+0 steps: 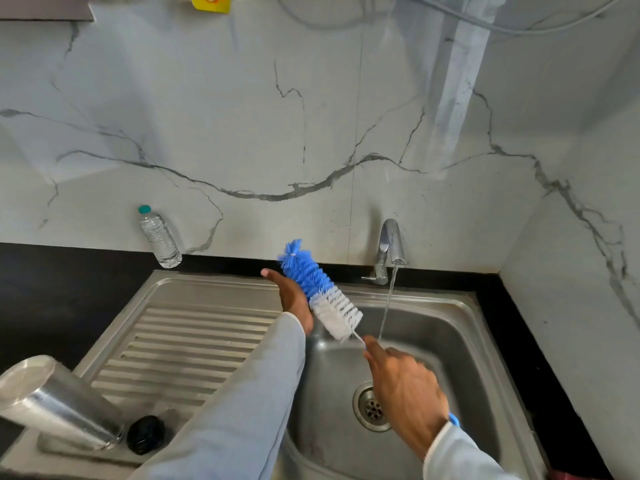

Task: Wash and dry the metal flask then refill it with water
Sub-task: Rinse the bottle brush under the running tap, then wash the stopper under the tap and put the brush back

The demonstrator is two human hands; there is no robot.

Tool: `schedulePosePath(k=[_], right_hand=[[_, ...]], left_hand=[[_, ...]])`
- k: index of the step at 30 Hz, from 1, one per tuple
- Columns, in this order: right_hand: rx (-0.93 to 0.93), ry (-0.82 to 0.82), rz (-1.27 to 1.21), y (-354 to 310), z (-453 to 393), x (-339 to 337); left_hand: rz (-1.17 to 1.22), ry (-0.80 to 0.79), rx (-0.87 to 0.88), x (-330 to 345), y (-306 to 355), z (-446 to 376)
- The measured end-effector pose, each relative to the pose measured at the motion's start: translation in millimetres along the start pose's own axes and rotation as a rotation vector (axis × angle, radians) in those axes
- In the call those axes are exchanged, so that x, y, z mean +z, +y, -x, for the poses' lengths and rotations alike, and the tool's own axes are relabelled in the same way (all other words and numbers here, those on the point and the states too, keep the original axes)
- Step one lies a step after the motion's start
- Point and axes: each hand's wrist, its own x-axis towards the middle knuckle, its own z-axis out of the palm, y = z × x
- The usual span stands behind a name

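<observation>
Flask (59, 403) could roll off its draining board while right hand (407, 389) grips the brush (320, 292) and flat left hand (292, 299) touches the bristles.

I see a brushed stainless-steel sink (460, 306), a shiny smooth metal flask (59, 403), a blue-and-white plastic-bristled bottle brush (320, 289) beyond my fingers (372, 346), a glossy black worktop (69, 271) and a polished veined marble wall (242, 133).
</observation>
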Motion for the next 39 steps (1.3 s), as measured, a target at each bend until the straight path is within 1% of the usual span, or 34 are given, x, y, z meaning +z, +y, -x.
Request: schedulePosePath(k=[2,5,7,8,10,13,15,18,20,23,26,29,34,36,39], right_hand=[[0.037,-0.003,-0.056,8.0,10.2,1.7],[0.127,0.067,-0.353,12.4,-7.2,5.6],[0.123,0.089,-0.565,8.7,-27.1,3.8],[0.121,0.080,-0.667,5.8,-32.2,1.3],[0.128,0.007,-0.839,2.0,-31.6,-7.0],[0.150,-0.097,-0.991,7.6,-15.9,-7.4],[0.163,-0.127,-0.991,11.0,-14.3,-5.5],[0.194,-0.127,-0.957,14.0,-33.6,-9.7],[0.148,-0.116,-0.859,13.2,-55.5,-15.6],[0.029,-0.065,-0.702,-1.7,-93.7,-22.2],[-0.025,-0.095,-0.601,-27.8,-143.8,-21.0],[-0.045,-0.162,-0.522,-47.2,-199.9,-4.5],[-0.044,-0.152,-0.363,-67.9,-271.6,20.6],[-0.020,-0.150,-0.298,-72.9,-296.0,35.1],[0.036,-0.108,-0.140,-72.8,-323.0,63.5]], left_hand=[[0.025,-0.042,-0.010,-4.3,4.6,-5.1],[-0.042,-0.124,-0.054,-8.1,-5.1,-10.7],[-0.073,-0.184,-0.085,-5.1,-13.5,-9.1],[-0.064,-0.202,-0.097,-3.4,-14.4,-7.5],[-0.044,-0.229,-0.109,-2.9,-12.6,-11.6],[-0.008,-0.264,-0.115,-8.4,-6.0,-19.3],[0.005,-0.247,-0.122,-16.0,-3.8,-19.7],[0.087,-0.255,-0.159,-30.9,-3.5,-22.9],[0.105,-0.249,-0.168,-40.1,-0.9,-24.4],[0.139,-0.175,-0.161,-56.4,5.3,-32.3],[0.152,-0.088,-0.127,-73.9,10.9,-44.0],[0.133,-0.046,-0.121,-87.1,19.6,-48.6],[0.074,-0.018,-0.095,-101.4,38.6,-56.1],[0.020,-0.022,-0.084,-103.5,40.3,-61.7],[0.007,-0.038,-0.097,-108.5,35.7,-72.2]])
